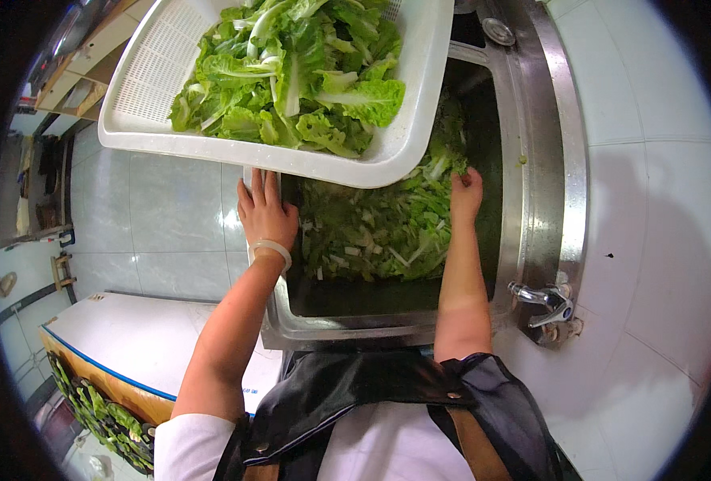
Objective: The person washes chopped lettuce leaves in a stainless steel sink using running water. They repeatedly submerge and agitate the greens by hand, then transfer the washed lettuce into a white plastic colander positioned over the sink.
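Observation:
My left hand (265, 207), with a pale bangle at the wrist, rests with its fingers apart on the left rim of a stainless steel sink (355, 323), just below a white plastic basket (259, 155). Cut leafy greens (385, 234) lie in water in the sink basin. At the basin's right side, my right hand (467, 186) has its fingers curled at the edge of the greens; a bit of green leaf (458, 166) shows at the fingertips. Green lettuce-like leaves (295, 78) fill much of the basket, which covers the far left part of the basin.
A metal faucet (544, 300) juts from the tiled wall (619, 198) at the right. A round metal drain strainer (498, 32) sits at the far end. On the left are a white-topped surface (145, 330), more green leaves (100, 409) below its edge, and grey floor tiles (169, 204).

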`<act>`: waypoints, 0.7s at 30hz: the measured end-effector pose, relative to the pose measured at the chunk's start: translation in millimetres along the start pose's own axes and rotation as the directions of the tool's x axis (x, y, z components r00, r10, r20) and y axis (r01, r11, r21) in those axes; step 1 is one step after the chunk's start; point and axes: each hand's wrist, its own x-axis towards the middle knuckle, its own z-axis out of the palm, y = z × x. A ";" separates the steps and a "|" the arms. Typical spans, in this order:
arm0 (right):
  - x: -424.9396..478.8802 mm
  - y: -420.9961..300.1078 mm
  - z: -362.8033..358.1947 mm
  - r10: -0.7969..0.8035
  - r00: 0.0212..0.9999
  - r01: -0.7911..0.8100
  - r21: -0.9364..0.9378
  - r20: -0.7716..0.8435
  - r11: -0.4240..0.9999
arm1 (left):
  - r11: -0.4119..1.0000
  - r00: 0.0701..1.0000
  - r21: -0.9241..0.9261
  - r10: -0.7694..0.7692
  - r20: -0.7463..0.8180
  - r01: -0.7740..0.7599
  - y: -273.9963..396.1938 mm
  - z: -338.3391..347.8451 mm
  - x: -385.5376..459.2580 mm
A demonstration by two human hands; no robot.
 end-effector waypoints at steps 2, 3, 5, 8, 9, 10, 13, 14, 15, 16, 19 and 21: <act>-11.0 21.3 6.3 0.049 0.997 -0.050 0.011 0.060 0.999 | 1.000 1.000 0.008 -0.007 -0.007 0.007 -2.9 1.6 -2.5; -13.0 19.3 13.5 0.055 0.983 -0.052 -0.021 0.176 0.998 | 1.000 1.000 0.007 -0.008 -0.016 0.008 -3.7 -0.8 -3.4; -14.9 4.2 34.5 0.073 0.926 -0.040 -0.095 0.370 0.995 | 1.000 1.000 -0.002 -0.008 -0.020 0.008 -1.0 1.7 -2.5; -20.9 3.0 82.0 0.005 0.869 0.205 -0.369 0.495 0.906 | 0.999 1.000 0.033 0.017 -0.022 -0.016 -0.5 4.8 -0.7; -31.7 -0.8 92.3 0.067 0.771 0.278 -0.430 0.633 0.859 | 0.999 1.000 0.045 0.004 -0.017 -0.003 -3.1 6.2 -1.3; -41.0 -3.6 99.6 0.129 0.655 0.365 -0.462 0.744 0.808 | 0.999 1.000 0.050 -0.001 -0.009 0.001 -3.3 8.8 -1.1; -70.1 -45.9 81.3 0.314 0.213 0.561 -0.379 0.925 0.736 | 0.998 1.000 0.051 0.022 -0.022 -0.021 -9.7 14.4 -3.3; -60.4 -57.8 75.2 0.251 0.326 0.491 -0.390 0.911 0.779 | 0.998 0.999 0.061 0.034 -0.029 -0.032 -10.9 12.7 -4.1; -50.6 -67.5 70.6 0.194 0.439 0.418 -0.390 0.877 0.821 | 0.997 0.998 0.069 0.047 -0.036 -0.044 -11.9 11.3 -4.2; -40.2 -70.6 68.3 0.141 0.552 0.341 -0.378 0.821 0.861 | 0.996 0.998 0.069 0.055 -0.016 -0.054 -11.9 10.5 -3.7; 26.4 -57.3 108.9 -0.161 0.900 0.361 -0.485 0.405 0.796 | 0.993 0.994 0.059 0.104 0.040 -0.106 -8.8 6.6 -2.6; 61.9 -51.3 135.7 -0.462 0.869 0.474 -0.570 0.178 0.672 | 0.990 0.991 0.044 0.134 -0.016 -0.133 -5.1 10.1 -1.8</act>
